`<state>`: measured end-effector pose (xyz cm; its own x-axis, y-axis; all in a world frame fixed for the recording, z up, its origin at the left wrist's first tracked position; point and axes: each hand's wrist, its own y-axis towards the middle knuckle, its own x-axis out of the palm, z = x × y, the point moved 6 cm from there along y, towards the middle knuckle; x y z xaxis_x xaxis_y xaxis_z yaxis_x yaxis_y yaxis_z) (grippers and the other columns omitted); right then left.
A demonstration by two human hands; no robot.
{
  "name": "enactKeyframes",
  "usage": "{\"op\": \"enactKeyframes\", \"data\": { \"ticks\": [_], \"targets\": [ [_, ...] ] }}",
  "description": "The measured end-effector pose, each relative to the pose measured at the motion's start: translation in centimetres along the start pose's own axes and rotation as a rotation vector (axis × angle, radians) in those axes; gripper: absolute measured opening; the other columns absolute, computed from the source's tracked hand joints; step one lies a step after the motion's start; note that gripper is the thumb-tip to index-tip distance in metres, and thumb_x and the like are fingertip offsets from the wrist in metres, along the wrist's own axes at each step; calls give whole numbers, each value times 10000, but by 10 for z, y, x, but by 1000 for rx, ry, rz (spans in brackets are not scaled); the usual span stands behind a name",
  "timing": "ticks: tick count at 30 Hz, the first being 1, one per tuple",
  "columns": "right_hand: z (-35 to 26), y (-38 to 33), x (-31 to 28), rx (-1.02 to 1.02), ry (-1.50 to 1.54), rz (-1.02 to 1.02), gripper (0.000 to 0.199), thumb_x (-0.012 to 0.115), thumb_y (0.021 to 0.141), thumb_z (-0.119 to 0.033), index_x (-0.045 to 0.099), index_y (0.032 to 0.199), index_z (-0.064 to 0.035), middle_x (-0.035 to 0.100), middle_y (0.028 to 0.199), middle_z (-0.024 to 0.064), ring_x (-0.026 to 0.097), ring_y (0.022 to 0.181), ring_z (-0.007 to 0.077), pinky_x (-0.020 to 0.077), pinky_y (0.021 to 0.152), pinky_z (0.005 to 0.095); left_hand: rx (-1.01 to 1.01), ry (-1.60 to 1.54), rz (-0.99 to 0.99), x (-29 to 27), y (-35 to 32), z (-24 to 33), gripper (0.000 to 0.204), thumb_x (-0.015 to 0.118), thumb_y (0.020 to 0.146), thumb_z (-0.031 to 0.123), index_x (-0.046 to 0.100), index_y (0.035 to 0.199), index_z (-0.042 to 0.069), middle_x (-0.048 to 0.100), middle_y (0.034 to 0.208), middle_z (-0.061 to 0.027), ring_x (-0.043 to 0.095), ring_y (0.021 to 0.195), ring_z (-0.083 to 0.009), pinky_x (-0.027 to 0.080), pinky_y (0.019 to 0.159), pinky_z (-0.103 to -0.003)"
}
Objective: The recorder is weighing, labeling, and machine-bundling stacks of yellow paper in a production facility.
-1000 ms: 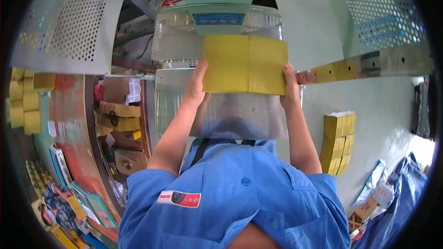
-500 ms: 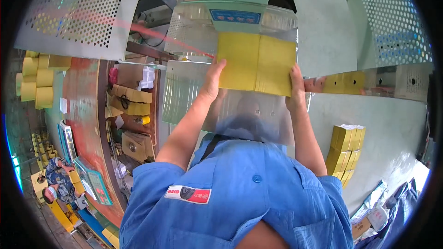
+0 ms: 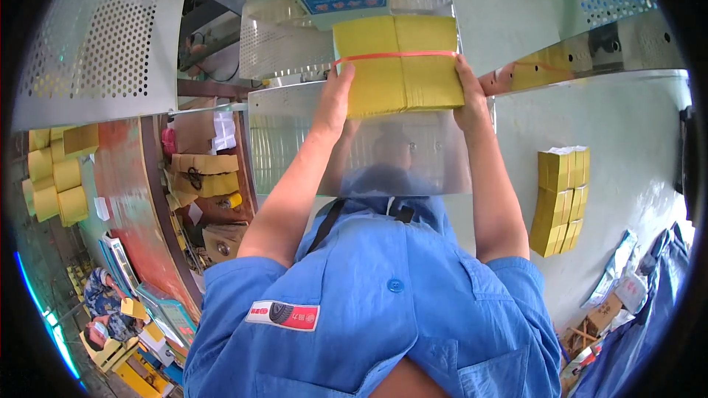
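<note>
A thick bundle of yellow paper sheets lies at the far side of a shiny metal machine table, with a red strap running across its top. My left hand grips the bundle's left edge, thumb on top. At the opposite edge my right hand holds it the same way. The undersides of both hands' fingers are hidden by the bundle. Behind it rises the machine's clear cover.
Perforated metal panels flank the machine. A metal bar juts out at right. Stacked yellow bundles stand on the floor to the right. At left are a red-brown table, more yellow stacks and a seated person.
A red strap now lies across the yellow bundle, where none showed before. Both hands still hold its sides. My view has shifted, so the surroundings sit differently in the picture.
</note>
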<state>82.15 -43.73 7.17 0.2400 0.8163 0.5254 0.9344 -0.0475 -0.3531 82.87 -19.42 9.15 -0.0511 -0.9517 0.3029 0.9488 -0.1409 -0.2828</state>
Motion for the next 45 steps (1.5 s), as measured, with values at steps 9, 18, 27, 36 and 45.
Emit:
{"op": "enactKeyframes", "data": {
  "ticks": [9, 18, 27, 36, 45],
  "targets": [
    [2, 5, -11, -66, -25, 97, 427, 605, 945, -370, 567, 1208, -36, 592, 1134, 55, 574, 1044, 129, 476, 905, 287, 6, -8, -30, 3, 8, -5, 784, 611, 906, 517, 335, 1422, -4, 505, 1328, -106, 469, 1230, -184, 359, 1035, -325],
    [-18, -15, 4, -269, -61, 230, 440, 641, 924, -388, 555, 1168, -32, 572, 1136, 81, 586, 987, 128, 500, 868, 286, 1, -28, -9, 2, -1, 1, 766, 611, 903, 513, 347, 1437, 30, 493, 1352, -102, 435, 1270, -196, 327, 1061, -333],
    [38, -76, 27, -159, -369, -126, 626, 388, 1022, -482, 402, 1449, -24, 532, 1360, 118, 482, 1248, 190, 357, 1045, 309, 89, 319, 334, -44, -125, -1, 437, 455, 1020, 346, 560, 1262, -3, 610, 1184, -89, 568, 1085, -180, 431, 941, -312],
    [3, -110, -10, -130, -1011, 43, 364, 507, 999, -307, 696, 931, -2, 693, 792, 33, 636, 725, 166, 514, 739, 336, 35, 201, 461, -90, -166, -2, 331, 522, 1001, 299, 634, 1110, 6, 655, 1068, -61, 600, 1010, -140, 479, 864, -304],
    [51, -96, 2, 95, -301, 111, 359, 491, 988, -306, 614, 1166, -21, 650, 1043, 55, 610, 926, 135, 492, 795, 278, -35, -91, 274, -100, -144, -22, 104, 671, 912, 177, 627, 942, 88, 610, 846, 28, 545, 760, -69, 432, 712, -233]
  ]
}}
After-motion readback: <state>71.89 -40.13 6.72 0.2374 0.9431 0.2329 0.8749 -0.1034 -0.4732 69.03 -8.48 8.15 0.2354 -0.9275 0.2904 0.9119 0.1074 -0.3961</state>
